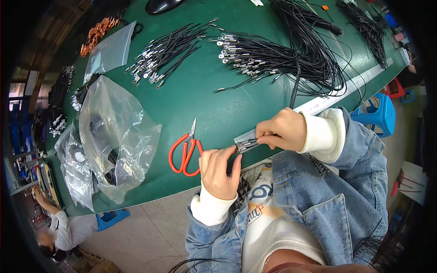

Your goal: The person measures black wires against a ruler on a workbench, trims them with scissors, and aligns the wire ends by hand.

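The right hand (282,131) is clamped on a small bundle of black cables (247,145) at the table's (200,104) near edge, beside the ruler (318,105). The left hand (221,170) has its fingertips at the metal ends; whether they grip, I cannot tell. The step looks like evening up those ends; next calls for steadying 1 hand while the other aligns.

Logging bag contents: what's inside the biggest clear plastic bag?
Black cable shows low in the clear bag; creases and glare hide whatever else it holds.
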Tool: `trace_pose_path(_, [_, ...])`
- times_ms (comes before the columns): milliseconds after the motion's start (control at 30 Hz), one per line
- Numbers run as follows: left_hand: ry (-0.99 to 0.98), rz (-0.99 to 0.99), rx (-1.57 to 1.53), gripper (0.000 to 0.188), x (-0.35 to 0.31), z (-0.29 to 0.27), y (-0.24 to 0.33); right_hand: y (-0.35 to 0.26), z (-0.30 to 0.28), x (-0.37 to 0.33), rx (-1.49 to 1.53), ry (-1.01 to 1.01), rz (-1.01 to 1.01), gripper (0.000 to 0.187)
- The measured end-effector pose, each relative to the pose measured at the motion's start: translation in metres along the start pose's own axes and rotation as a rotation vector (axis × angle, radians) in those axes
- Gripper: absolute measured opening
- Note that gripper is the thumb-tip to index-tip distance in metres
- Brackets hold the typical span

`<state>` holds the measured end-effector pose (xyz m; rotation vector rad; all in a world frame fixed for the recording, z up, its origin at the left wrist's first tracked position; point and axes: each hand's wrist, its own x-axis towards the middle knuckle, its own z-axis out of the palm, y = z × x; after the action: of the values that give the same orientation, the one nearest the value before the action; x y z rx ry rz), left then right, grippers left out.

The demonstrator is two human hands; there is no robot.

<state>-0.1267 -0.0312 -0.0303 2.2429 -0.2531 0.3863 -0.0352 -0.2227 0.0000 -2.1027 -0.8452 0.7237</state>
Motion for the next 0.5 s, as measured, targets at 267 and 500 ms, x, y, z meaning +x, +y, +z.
trace_pose_path(267, [-0.014, 0.067, -0.005, 0.019, 0.000, 0.004, -0.005, -0.005, 0.006, 0.002, -0.116, 0.021, -0.072, 0.007])
trace_pose_path(500, [-0.007, 0.080, 0.024, 0.022, 0.000, 0.003, -0.005, -0.007, 0.015, 0.007, -0.200, 0.078, -0.093, 0.007])
